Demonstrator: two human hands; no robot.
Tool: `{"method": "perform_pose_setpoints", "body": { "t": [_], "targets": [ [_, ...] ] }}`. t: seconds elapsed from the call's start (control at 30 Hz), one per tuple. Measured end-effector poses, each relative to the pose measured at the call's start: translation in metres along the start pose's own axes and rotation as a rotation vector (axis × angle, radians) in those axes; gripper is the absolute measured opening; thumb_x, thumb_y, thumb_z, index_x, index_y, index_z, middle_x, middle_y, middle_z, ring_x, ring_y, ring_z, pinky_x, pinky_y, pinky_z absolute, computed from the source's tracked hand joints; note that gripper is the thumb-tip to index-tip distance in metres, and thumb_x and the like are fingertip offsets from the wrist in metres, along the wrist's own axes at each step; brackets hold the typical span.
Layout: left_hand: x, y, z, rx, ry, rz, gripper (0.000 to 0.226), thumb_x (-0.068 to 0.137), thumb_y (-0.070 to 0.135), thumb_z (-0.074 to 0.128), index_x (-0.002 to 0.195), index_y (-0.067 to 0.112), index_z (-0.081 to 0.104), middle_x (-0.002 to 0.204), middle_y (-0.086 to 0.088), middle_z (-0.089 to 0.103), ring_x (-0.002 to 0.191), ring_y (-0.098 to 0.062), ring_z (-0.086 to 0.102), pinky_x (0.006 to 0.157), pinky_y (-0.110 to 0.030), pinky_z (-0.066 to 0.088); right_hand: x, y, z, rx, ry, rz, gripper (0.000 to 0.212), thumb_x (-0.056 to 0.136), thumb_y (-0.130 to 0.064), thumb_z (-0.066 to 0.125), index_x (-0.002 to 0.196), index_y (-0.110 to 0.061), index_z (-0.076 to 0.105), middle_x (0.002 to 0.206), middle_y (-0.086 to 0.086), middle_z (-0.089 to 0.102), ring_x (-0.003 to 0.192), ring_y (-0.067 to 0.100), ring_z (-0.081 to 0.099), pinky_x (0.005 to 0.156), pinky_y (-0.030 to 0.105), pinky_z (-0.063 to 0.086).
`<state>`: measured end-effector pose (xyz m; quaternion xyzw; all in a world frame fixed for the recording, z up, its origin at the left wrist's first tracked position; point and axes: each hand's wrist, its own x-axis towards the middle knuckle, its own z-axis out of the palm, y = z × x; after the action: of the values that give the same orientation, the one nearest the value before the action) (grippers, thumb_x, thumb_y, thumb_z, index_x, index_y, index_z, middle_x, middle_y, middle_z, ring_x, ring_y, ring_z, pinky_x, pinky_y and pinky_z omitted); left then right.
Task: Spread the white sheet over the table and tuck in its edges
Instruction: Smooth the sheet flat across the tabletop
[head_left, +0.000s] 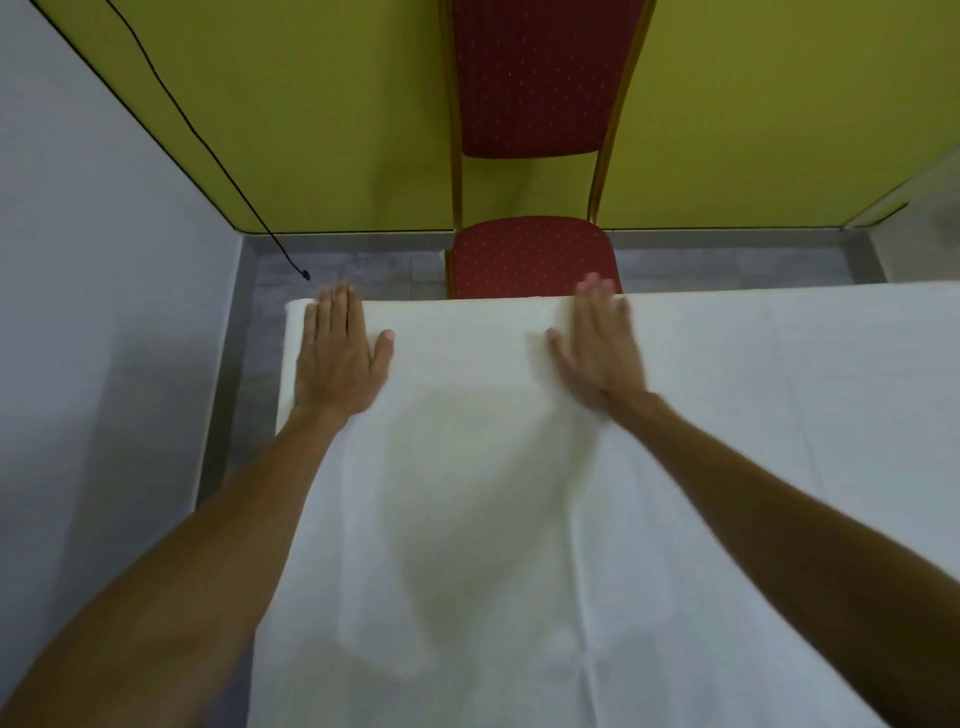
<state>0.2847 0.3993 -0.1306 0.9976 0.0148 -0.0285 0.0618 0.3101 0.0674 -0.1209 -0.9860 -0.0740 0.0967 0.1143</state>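
The white sheet covers the table from the near edge to the far edge and runs off to the right. My left hand lies flat, palm down, on the sheet near the far left corner, fingers reaching the far edge. My right hand also presses flat on the sheet at the far edge, a little blurred. Both hands hold nothing. Faint creases run across the sheet on the right and near side.
A red upholstered chair with a gold frame stands just beyond the table's far edge. Behind it is a yellow-green wall. A black cable hangs down to the grey floor at the left. A pale wall is at the left.
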Motion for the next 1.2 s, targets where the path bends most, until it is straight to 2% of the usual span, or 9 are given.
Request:
{"method": "perform_pose_setpoints", "body": {
  "t": [0.1, 0.27, 0.37, 0.47, 0.63, 0.73, 0.87, 1.03, 1.2],
  "targets": [
    [0.0, -0.001, 0.003, 0.016, 0.004, 0.014, 0.077, 0.1, 0.054, 0.014, 0.155, -0.001, 0.012, 0.163, -0.021, 0.014, 0.152, -0.034, 0.01, 0.125, -0.045, 0.007, -0.005, -0.052, 0.023, -0.009, -0.006, -0.116, 0.083, 0.099, -0.058, 0.008, 0.16, -0.001, 0.006, 0.169, 0.016, 0.0, 0.157, 0.03, -0.003, 0.128, 0.047, -0.002],
    [-0.001, 0.022, -0.004, -0.029, 0.031, 0.015, 0.068, 0.097, 0.034, 0.022, 0.153, -0.006, 0.015, 0.161, -0.026, 0.016, 0.151, -0.037, 0.013, 0.124, -0.046, 0.009, -0.013, -0.008, 0.015, -0.02, -0.008, -0.175, 0.083, 0.1, -0.06, 0.009, 0.161, -0.003, 0.009, 0.17, 0.014, 0.003, 0.158, 0.029, 0.0, 0.128, 0.045, -0.002],
    [-0.008, 0.1, -0.005, -0.156, 0.092, 0.087, 0.065, 0.092, 0.013, 0.036, 0.152, -0.006, 0.02, 0.161, -0.023, 0.018, 0.151, -0.035, 0.013, 0.124, -0.043, 0.012, -0.015, 0.007, 0.011, 0.073, 0.016, -0.184, 0.071, 0.103, -0.046, 0.011, 0.16, -0.003, 0.015, 0.169, 0.015, 0.011, 0.158, 0.028, 0.004, 0.127, 0.038, -0.003],
    [-0.013, 0.207, 0.003, -0.267, 0.052, 0.222, 0.062, 0.097, 0.021, 0.031, 0.154, -0.001, 0.021, 0.163, -0.018, 0.018, 0.153, -0.03, 0.011, 0.125, -0.043, 0.012, -0.017, 0.021, 0.0, 0.137, 0.054, -0.081, 0.069, 0.102, -0.038, 0.005, 0.159, -0.001, 0.017, 0.169, 0.016, 0.012, 0.158, 0.029, 0.004, 0.126, 0.038, -0.006],
    [-0.013, 0.319, 0.029, -0.258, -0.04, 0.097, 0.062, 0.1, 0.033, 0.011, 0.156, 0.007, 0.017, 0.165, -0.011, 0.013, 0.154, -0.025, 0.004, 0.125, -0.042, 0.002, -0.019, 0.103, -0.019, 0.059, -0.006, -0.141, 0.082, 0.092, -0.048, -0.009, 0.161, -0.007, 0.01, 0.17, 0.011, 0.004, 0.158, 0.027, -0.002, 0.127, 0.043, -0.005],
    [-0.014, 0.325, 0.041, -0.092, -0.024, 0.066, 0.071, 0.101, 0.05, 0.01, 0.157, 0.007, 0.016, 0.165, -0.01, 0.01, 0.154, -0.026, 0.005, 0.125, -0.045, 0.006, -0.014, 0.148, -0.026, 0.009, -0.045, -0.204, 0.077, 0.099, -0.056, -0.002, 0.162, -0.012, 0.006, 0.171, 0.006, 0.002, 0.158, 0.023, -0.003, 0.128, 0.045, -0.003],
    [-0.012, 0.322, 0.048, -0.025, -0.005, 0.068, 0.073, 0.101, 0.052, 0.013, 0.158, 0.007, 0.012, 0.166, -0.009, 0.008, 0.154, -0.025, 0.003, 0.125, -0.043, 0.005, -0.021, 0.249, -0.049, -0.073, -0.024, -0.152, 0.074, 0.106, -0.059, 0.014, 0.163, -0.013, 0.002, 0.171, 0.003, -0.003, 0.158, 0.019, -0.006, 0.128, 0.046, -0.002],
    [-0.012, 0.322, 0.053, 0.017, 0.033, 0.096, 0.072, 0.102, 0.051, 0.017, 0.156, 0.004, 0.016, 0.165, -0.013, 0.013, 0.153, -0.03, 0.01, 0.124, -0.047, 0.013, -0.04, 0.386, -0.094, -0.108, -0.048, 0.023, 0.086, 0.098, -0.07, 0.003, 0.163, -0.013, -0.001, 0.171, 0.004, -0.006, 0.157, 0.017, -0.009, 0.127, 0.044, -0.005],
    [-0.012, 0.337, 0.047, -0.007, 0.045, 0.041, 0.07, 0.097, 0.04, 0.02, 0.153, -0.002, 0.024, 0.162, -0.019, 0.019, 0.151, -0.035, 0.014, 0.123, -0.05, 0.011, -0.039, 0.339, -0.086, 0.016, 0.015, 0.021, 0.083, 0.1, -0.061, 0.008, 0.161, -0.006, 0.002, 0.171, 0.01, -0.003, 0.158, 0.024, -0.005, 0.126, 0.044, -0.007]
  ]
}}
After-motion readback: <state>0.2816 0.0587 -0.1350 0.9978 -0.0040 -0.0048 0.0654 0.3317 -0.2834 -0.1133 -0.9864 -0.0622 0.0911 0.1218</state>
